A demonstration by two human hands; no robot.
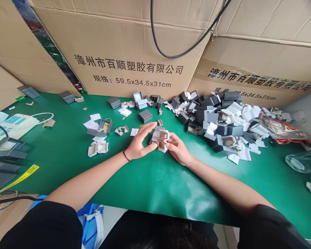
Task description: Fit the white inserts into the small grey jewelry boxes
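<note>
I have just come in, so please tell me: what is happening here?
At a green table, a person's right hand holds a pale insert; the left hand is close on its other side, contact unclear. A closed dark box lies just beyond, and a heap of boxes and pale scraps is at the right.

A green tabletop [134, 193] is strewn with packaging. On the right, dark boxes [212, 118] and white scraps [233, 109] are heaped, flanked by a red packet [287, 131] and a clear container [300, 162]. Toward the far middle, a closed box [145, 117] is set. On the left, a white panel [20, 121] is placed.
</note>
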